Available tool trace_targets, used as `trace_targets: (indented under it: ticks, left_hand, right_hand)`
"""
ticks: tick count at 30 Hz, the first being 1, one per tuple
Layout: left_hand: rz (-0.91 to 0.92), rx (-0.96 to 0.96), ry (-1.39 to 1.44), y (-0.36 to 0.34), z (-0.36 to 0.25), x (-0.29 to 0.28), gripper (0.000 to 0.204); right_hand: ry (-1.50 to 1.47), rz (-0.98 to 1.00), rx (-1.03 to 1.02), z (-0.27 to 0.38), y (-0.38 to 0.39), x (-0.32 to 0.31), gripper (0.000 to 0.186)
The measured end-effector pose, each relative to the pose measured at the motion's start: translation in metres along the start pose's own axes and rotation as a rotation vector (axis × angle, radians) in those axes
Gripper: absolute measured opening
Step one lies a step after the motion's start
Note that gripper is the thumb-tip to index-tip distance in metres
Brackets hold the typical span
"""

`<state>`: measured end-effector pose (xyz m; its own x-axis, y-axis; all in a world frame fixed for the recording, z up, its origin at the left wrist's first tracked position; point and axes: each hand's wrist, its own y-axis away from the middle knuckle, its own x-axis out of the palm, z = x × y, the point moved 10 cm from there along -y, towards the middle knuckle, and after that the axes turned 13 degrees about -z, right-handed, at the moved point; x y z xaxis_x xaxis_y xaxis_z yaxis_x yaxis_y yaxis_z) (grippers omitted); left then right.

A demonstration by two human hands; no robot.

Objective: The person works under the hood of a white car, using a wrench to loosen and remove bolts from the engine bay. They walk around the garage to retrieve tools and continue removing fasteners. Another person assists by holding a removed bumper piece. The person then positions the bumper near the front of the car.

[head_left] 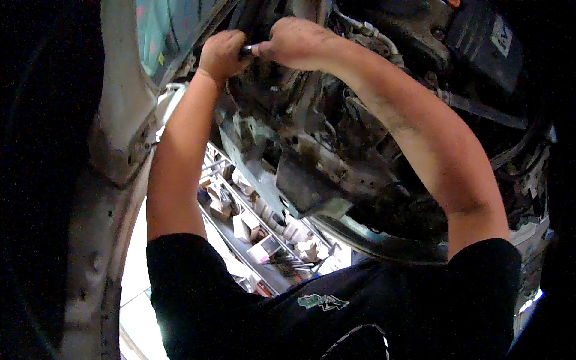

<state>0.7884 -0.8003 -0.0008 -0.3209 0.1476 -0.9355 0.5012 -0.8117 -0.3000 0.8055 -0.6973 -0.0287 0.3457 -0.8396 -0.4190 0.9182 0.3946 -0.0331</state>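
Note:
Both of my arms reach up over a grimy engine bay (312, 126), with the hands close together at the upper part of the picture. My left hand (221, 55) is closed in a fist. Beside it, my right hand (294, 43) is also closed, its thumb side facing the left one. A short dark piece with a shiny end (246, 50) shows in the small gap between them. It looks like part of a tool handle, but the rest is covered by my fingers, so its kind cannot be made out.
Bare painted car body metal (123, 120) runs down the left, with greenish glass (165, 36) above. A black engine cover (486, 54) and a metal hose (378, 33) lie at the right. Shelving with several boxes (245, 227) shows beyond, below the engine bay.

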Motion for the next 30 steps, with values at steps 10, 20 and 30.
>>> trace_targets:
  ticks: [10,20,30]
  left_hand:
    - [0.031,-0.263,-0.025,0.007,0.019,0.005,0.030]
    - [0.061,-0.699,-0.339,0.001,0.039,0.009,0.046]
    - [-0.083,-0.464,-0.148,-0.001,0.025,-0.002,0.040]
  right_hand:
    - [0.307,-0.379,-0.557,0.029,-0.010,-0.041,0.028]
    - [0.515,-0.681,-0.681,0.023,-0.013,-0.093,0.024]
    - [0.685,0.000,-0.395,0.033,-0.061,-0.039,0.040]
